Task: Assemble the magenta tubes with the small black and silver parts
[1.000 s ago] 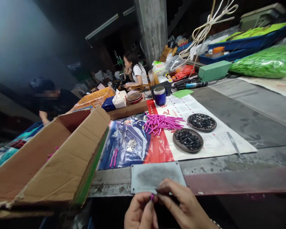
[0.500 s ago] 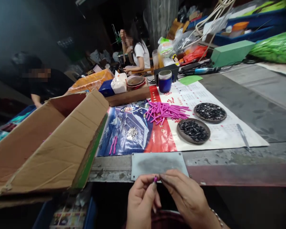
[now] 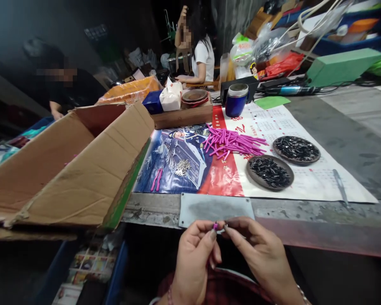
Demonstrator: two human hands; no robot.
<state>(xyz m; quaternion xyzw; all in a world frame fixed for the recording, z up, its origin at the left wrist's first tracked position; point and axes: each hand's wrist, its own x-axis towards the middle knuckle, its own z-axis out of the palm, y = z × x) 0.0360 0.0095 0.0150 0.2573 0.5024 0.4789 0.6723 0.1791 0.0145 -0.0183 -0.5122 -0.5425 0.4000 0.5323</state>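
Observation:
My left hand (image 3: 193, 256) pinches a small pink stick (image 3: 215, 227) between thumb and forefinger; a dark tip shows at its top. Close beside it, my right hand (image 3: 262, 250) has thumb and fingertips pressed together on something tiny and pale that I cannot make out. Both hands are just in front of a grey metal plate (image 3: 217, 208) at the table edge. Beyond lie a heap of pink sticks (image 3: 233, 142), a small pile of silvery beads (image 3: 182, 167) and two pink pieces (image 3: 156, 179). Two round dishes hold thin black pieces, a near dish (image 3: 251, 178) and a far dish (image 3: 317, 157).
A large open cardboard box (image 3: 79, 169) stands on the left. A blue jar (image 3: 236, 103) and a tissue pack (image 3: 170, 96) are at the back. On the right lies a slim grey tool (image 3: 340, 186). Two other people sit beyond the table.
My right fingertips have drawn slightly away from the pink stick and now show a small pale thing between them. The view has shifted, so the table things appear moved.

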